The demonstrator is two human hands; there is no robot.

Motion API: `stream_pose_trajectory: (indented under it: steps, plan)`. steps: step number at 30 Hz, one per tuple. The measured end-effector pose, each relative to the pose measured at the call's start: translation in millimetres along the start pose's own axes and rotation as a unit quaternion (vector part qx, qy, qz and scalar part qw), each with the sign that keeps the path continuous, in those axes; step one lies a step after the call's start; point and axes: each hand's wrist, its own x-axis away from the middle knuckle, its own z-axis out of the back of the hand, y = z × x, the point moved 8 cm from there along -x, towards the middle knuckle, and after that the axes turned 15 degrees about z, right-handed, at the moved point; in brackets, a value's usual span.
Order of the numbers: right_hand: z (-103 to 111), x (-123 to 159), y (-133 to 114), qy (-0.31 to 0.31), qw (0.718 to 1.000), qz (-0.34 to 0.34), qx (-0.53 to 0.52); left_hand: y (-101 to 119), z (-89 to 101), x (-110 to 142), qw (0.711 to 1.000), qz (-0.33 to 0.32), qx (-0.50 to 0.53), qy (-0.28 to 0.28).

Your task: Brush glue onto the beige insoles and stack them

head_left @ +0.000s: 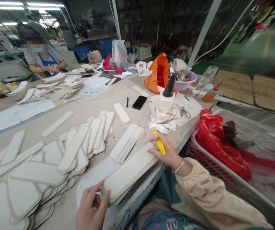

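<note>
My left hand (93, 206) pinches the near end of a long white strip (129, 169) with rounded corners, between thumb and fingers. This strip lies on top of a few similar ones at the table's front edge. My right hand (166, 151) holds a yellow-handled brush (160, 143), bristles pointing away from me, while its thumb and fingers also touch the strip's far end. Just beyond lies a neat stack of shorter white strips (126, 142). Crumpled white tissue (161, 128) sits by the bristles.
Many loose white pieces (72, 150) spread over the left. Farther back are a phone (139, 102), a black-topped white bottle (167, 95), scissors (184, 111) and an orange bag (156, 73). A plastic basket (223, 169) with red plastic stands right. Another person (43, 57) works across the table.
</note>
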Motion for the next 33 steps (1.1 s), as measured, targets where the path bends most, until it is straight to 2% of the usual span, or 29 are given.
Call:
stream_pose_trajectory:
  steps: [5,10,19,26,30,33]
  plan:
    - [4,-9,-4,-0.009,1.0,0.019,-0.006,9,1.8,4,1.0,0.0,0.009,0.011]
    - [3,-14,-9,0.0,0.999,0.025,-0.044,16,3.2,8,0.999,0.043,0.022,0.014]
    - [0,-15,7,0.011,0.999,0.009,-0.052,21,0.4,11,0.993,0.091,0.076,-0.006]
    - [5,-2,0,-0.027,0.999,-0.015,0.025,15,-1.5,9,0.99,0.109,0.093,-0.008]
    - [9,3,-3,0.003,0.999,-0.052,0.011,10,-0.4,6,0.986,0.118,0.119,-0.005]
    - [10,4,-5,0.057,0.992,-0.079,-0.078,-1,-2.9,7,0.974,0.159,0.157,-0.033]
